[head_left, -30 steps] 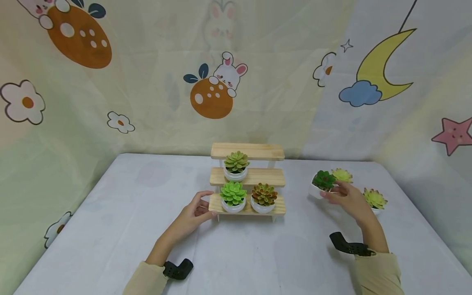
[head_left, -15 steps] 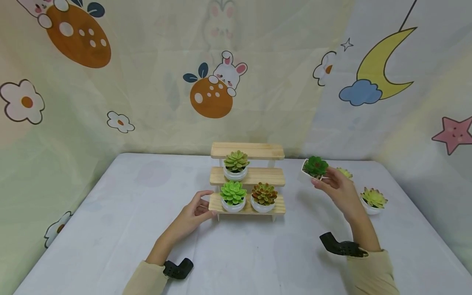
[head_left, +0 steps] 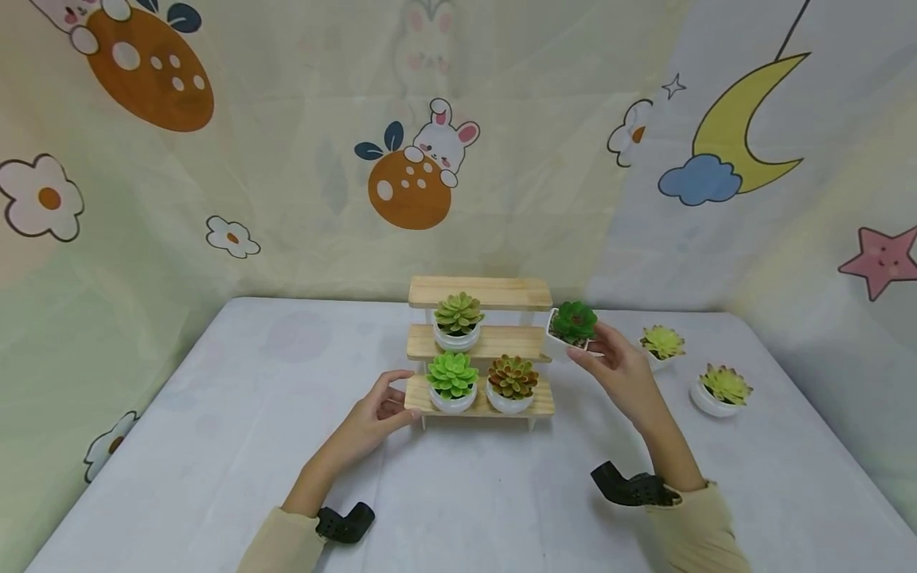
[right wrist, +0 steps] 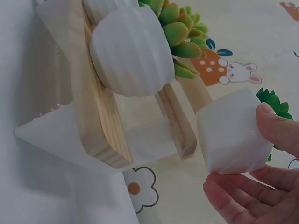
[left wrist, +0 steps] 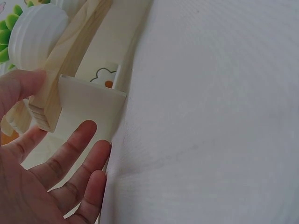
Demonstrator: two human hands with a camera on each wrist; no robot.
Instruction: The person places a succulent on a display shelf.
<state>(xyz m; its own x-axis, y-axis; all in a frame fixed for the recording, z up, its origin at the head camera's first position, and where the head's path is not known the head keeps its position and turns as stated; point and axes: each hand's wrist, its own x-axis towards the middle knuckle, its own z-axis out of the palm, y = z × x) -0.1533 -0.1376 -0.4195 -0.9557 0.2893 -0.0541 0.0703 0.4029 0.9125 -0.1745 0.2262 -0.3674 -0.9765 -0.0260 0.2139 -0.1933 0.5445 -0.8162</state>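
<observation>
My right hand [head_left: 616, 362] holds a dark green potted succulent [head_left: 575, 321] in an angular white pot [right wrist: 236, 133], slightly tilted. It hangs beside the right end of a three-tier wooden display stand [head_left: 481, 293]. With thumb and forefinger, my left hand [head_left: 383, 407] pinches the left end of the stand's lowest board [left wrist: 46, 105]; its other fingers spread below. On that board sit a bright green succulent [head_left: 453, 376] and a reddish-brown one [head_left: 512, 377], both in round white pots. A paler green succulent [head_left: 459, 315] stands on the left of the middle board.
Two yellow-green potted succulents, one farther back [head_left: 662, 342] and one nearer [head_left: 725, 385], stand on the white-covered table [head_left: 458, 501] to the right. A printed cloth backdrop [head_left: 301, 159] rises close behind the stand. Each wrist wears a black camera mount [head_left: 634, 485].
My right hand has carried the dark green succulent leftward from beside the yellow-green ones to the stand's right end. My left hand stays at the lowest board.
</observation>
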